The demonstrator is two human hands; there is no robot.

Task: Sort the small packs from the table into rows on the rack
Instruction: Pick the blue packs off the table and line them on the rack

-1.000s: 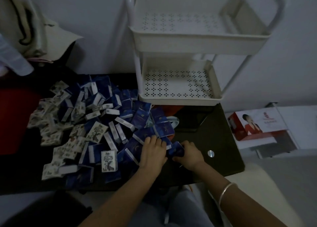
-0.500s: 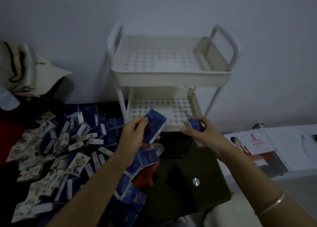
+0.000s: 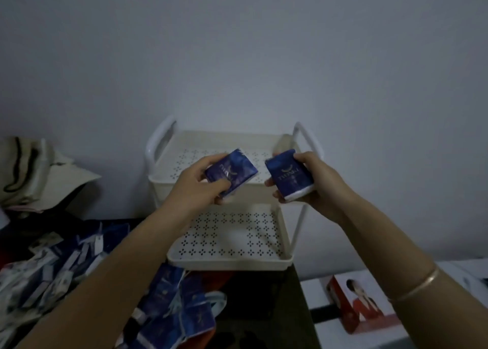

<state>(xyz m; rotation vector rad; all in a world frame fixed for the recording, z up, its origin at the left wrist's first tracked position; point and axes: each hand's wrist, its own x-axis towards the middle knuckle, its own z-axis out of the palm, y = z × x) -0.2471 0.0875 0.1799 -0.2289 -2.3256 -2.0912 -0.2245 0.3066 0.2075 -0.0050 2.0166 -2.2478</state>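
While both arms are raised toward the white two-tier rack point(image 3: 229, 264), a small blue pack is gripped in each hand. The left grip point(image 3: 195, 186) is closed around one blue pack point(image 3: 232, 172), with the thumb laid across its printed face and the fingers curled behind, and the pack is tilted. The right grip point(image 3: 319, 187) is closed on a second blue pack point(image 3: 289, 177), which is held more upright with its white end turned down. The two packs are seen just apart, level with the upper tray point(image 3: 166, 179); whether either touches it cannot be told. The heap of packs point(image 3: 171, 306), blue and pale patterned, is spread over the dark worktop point(image 3: 264, 296) at lower left. A thin bangle point(image 3: 414, 285) is worn on the right wrist, and a red box point(image 3: 361, 309) is seen beside the worktop.
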